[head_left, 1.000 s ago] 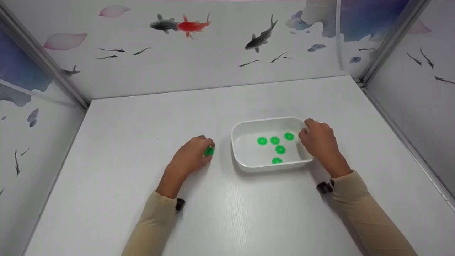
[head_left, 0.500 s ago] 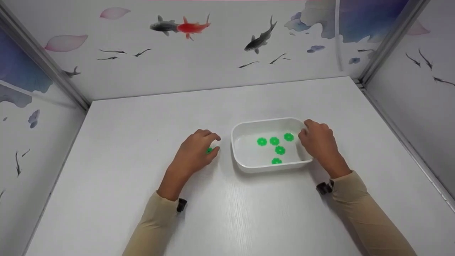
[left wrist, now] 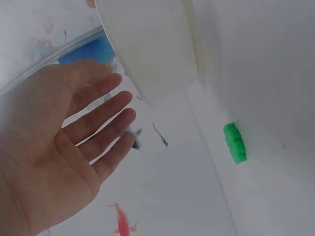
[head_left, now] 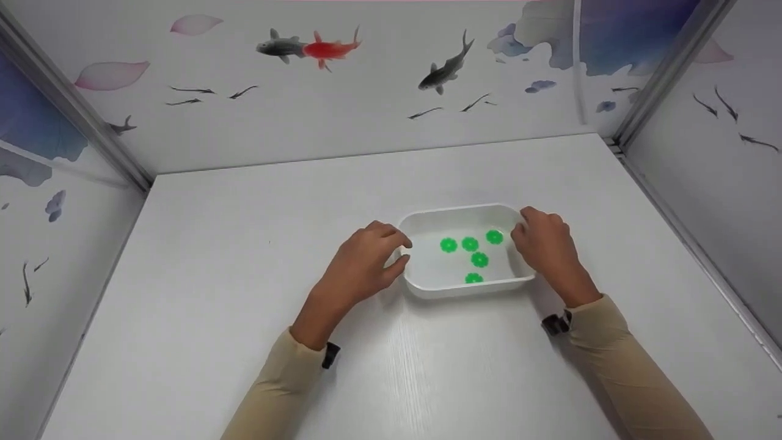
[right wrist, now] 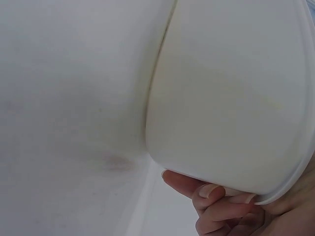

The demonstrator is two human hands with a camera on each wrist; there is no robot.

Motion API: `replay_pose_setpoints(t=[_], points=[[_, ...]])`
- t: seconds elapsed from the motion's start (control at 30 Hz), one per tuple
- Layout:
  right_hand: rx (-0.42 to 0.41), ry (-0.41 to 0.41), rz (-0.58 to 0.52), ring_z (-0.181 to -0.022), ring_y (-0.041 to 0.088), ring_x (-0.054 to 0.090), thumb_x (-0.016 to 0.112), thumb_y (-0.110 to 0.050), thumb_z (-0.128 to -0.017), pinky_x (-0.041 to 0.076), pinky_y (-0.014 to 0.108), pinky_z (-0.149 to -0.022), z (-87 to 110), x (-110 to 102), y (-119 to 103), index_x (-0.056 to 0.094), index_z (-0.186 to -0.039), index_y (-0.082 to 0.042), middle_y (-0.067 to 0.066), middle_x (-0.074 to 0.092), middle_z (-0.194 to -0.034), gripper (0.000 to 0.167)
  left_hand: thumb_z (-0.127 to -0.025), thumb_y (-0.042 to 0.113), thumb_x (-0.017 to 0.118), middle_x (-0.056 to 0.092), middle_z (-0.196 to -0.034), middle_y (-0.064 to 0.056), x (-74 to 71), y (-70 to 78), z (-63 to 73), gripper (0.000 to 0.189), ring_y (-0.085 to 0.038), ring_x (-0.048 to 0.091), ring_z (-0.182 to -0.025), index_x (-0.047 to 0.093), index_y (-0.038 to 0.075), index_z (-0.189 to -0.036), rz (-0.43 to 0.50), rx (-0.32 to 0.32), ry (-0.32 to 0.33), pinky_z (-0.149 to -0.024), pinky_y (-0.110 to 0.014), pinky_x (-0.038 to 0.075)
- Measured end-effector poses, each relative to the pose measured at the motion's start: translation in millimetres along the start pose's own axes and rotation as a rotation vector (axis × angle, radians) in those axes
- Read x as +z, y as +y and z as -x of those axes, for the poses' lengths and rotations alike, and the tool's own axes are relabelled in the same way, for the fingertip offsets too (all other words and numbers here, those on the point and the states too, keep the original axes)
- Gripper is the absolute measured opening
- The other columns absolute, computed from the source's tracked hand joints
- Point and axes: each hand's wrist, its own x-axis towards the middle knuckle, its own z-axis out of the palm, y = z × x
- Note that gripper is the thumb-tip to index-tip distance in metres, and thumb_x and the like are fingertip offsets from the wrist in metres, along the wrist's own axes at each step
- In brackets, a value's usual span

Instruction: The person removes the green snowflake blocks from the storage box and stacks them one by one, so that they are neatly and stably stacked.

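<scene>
A white rectangular plastic tub [head_left: 421, 287] holds several green flower-shaped pieces [head_left: 479, 260]. My right hand [head_left: 547, 250] grips the tub's right end; in the right wrist view its curled fingers [right wrist: 211, 196] lie against the outside wall below the rim. My left hand [head_left: 369, 260] is at the tub's left rim, thumb and forefinger parted; whether they touch the rim I cannot tell. Seen from the left wrist, its fingers [left wrist: 106, 120] are spread and hold nothing. One more green flower-shaped piece [left wrist: 235, 143] stands on the table, hidden behind the left hand in the head view.
The white table [head_left: 232, 256] is bounded at the back by a panel [head_left: 379, 122] printed with fish, and by side panels in metal frames. A small black device [head_left: 330, 355] sits at the left wrist, another [head_left: 555, 325] at the right.
My left hand has let go of a green flower-shaped piece, left it on the table, and moved right to the tub's left rim. The right hand keeps its grip.
</scene>
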Motion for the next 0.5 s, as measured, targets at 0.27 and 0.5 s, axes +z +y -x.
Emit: replay_pose_setpoints(t=[0.27, 0.5], points=[[-0.006, 0.011, -0.018, -0.085, 0.033, 0.064, 0.054, -0.012, -0.107, 0.057, 0.047, -0.075, 0.5, 2, 1, 0.066, -0.130, 0.008, 0.031, 0.075, -0.113, 0.033, -0.101, 0.018, 0.077, 0.079, -0.121, -0.003, 10.7, 17.4, -13.5, 0.018, -0.022, 0.072, -0.114, 0.079, 0.013, -0.118, -0.003, 0.054, -0.058, -0.095, -0.038, 0.062], [-0.016, 0.018, 0.001, -0.082, 0.032, 0.062, 0.054, -0.012, -0.107, 0.056, 0.046, -0.072, -0.3, 3, 1, 0.067, -0.127, 0.009, 0.030, 0.075, -0.108, 0.032, -0.103, 0.021, 0.075, 0.080, -0.118, -0.003, 21.6, 32.8, -28.1, 0.020, -0.020, 0.073, -0.107, 0.078, 0.015, -0.122, 0.010, 0.064, -0.135, -0.086, -0.034, 0.063]])
